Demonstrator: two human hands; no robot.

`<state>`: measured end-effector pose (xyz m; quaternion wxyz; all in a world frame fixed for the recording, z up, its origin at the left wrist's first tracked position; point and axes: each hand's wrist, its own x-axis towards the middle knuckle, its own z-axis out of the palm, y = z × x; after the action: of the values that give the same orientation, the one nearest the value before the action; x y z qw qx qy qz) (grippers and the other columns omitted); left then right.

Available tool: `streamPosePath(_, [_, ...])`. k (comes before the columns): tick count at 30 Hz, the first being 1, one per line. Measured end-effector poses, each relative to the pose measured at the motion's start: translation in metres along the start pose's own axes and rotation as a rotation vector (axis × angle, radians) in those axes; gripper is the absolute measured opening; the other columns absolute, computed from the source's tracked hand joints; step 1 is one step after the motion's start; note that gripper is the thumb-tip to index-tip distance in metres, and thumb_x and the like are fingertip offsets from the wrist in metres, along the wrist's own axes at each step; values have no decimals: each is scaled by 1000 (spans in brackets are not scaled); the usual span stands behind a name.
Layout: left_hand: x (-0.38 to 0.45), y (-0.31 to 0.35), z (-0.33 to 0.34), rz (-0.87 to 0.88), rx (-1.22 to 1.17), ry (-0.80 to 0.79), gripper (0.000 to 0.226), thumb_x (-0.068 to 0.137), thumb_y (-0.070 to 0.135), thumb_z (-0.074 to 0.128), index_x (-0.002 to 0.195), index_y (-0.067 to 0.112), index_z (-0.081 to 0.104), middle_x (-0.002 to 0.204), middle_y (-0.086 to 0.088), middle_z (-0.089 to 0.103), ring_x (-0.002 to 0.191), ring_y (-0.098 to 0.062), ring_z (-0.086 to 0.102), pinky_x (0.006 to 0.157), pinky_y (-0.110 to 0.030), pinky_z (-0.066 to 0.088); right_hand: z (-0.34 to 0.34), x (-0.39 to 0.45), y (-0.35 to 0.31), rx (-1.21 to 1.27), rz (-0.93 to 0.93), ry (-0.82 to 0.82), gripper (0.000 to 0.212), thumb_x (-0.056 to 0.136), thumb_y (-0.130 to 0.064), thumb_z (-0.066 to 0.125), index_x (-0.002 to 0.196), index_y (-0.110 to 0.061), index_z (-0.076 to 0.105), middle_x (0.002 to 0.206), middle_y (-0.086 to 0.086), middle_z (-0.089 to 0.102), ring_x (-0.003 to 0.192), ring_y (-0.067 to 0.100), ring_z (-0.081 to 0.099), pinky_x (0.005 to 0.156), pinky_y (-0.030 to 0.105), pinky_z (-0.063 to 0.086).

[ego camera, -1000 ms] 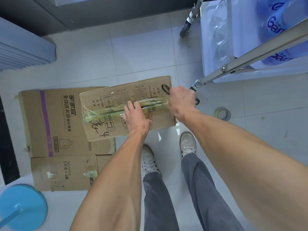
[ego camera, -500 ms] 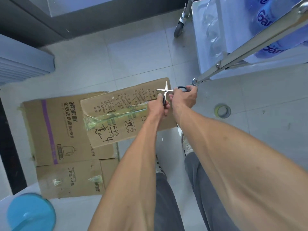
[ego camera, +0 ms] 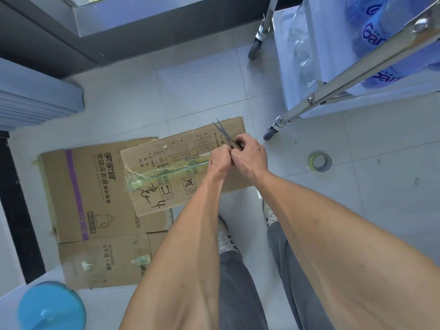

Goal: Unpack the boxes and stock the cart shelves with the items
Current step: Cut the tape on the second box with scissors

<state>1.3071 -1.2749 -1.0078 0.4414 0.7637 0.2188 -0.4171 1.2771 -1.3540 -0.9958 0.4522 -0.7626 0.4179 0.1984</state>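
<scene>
A small cardboard box (ego camera: 166, 177), sealed with greenish tape, lies on top of a larger brown box (ego camera: 90, 194) on the tiled floor. Above its right end, my left hand (ego camera: 220, 161) and my right hand (ego camera: 250, 158) meet around a pair of scissors (ego camera: 225, 134). The blades point up and away, slightly apart. Both hands have fingers curled on the handles, which are mostly hidden. The metal cart (ego camera: 345, 75) stands at the upper right with water bottles (ego camera: 381, 39) on its shelf.
A roll of tape (ego camera: 320, 161) lies on the floor right of the boxes. A blue round object (ego camera: 51, 308) sits at the bottom left. Cart wheels (ego camera: 271, 133) are close to the small box's far right corner. My feet stand just below the boxes.
My left hand left the box top and joined my right hand on the scissors. The scissors rose off the tape seam and now point upward, blades narrower than half a second ago.
</scene>
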Motion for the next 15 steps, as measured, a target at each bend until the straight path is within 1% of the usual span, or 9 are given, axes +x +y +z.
streamPosePath(2, [0,-2,0,45,200,-13,25,77,21,45,60,12,61,69,-8,64,69,-26,56,60,-32,41,-3,-2,8,-15,-14,-66,44,77,-16,59,119,-28,59,108,2,69,104,27,61,92,36,50])
streamPosePath(3, [0,-5,0,97,326,26,26,79,24,46,58,13,57,63,-3,60,64,-25,53,55,-30,36,-4,-2,14,-45,-19,-69,42,78,-17,60,119,-27,58,107,4,69,103,28,60,90,38,50])
streamPosePath(5, [-1,-11,-1,241,541,229,31,88,25,46,59,18,53,60,3,53,60,-19,50,51,-28,34,-5,-5,29,-188,-32,15,29,85,-21,59,114,-24,56,105,6,66,101,31,59,88,40,47])
streamPosePath(6, [-2,-13,-3,295,620,337,29,93,22,45,68,21,59,68,2,55,66,-18,53,56,-28,38,-6,-8,37,-283,-29,90,24,88,-23,57,113,-24,55,105,7,65,100,31,58,88,40,44])
streamPosePath(7, [0,-15,-7,307,694,402,21,96,17,46,83,18,64,82,0,57,77,-18,54,65,-28,41,-8,-11,46,-378,-16,158,21,91,-22,55,112,-23,54,105,7,63,100,30,58,87,40,40])
streamPosePath(8, [3,-18,-10,296,762,423,15,95,12,49,98,15,63,96,-4,55,87,-18,52,72,-28,40,-10,-14,55,-472,-4,207,19,92,-20,53,111,-23,53,105,6,61,99,29,56,86,40,36])
streamPosePath(10, [11,-24,-15,229,841,392,23,92,4,51,112,13,55,117,-9,49,98,-19,43,80,-30,36,-15,-17,73,-648,-2,245,18,93,-14,50,109,-23,52,105,6,56,97,26,51,85,39,32])
streamPosePath(12, [16,-28,-18,164,826,375,28,93,3,49,119,9,50,131,-12,44,100,-19,39,85,-33,34,-20,-18,84,-760,-28,259,24,92,-7,47,110,-22,51,104,5,53,98,25,48,86,39,32])
streamPosePath(15, [21,-34,-20,139,874,396,22,88,0,54,107,9,48,140,-17,41,108,-25,45,94,-38,41,-21,-17,93,-831,-85,295,26,94,-4,44,110,-23,51,101,4,52,95,24,46,86,38,33])
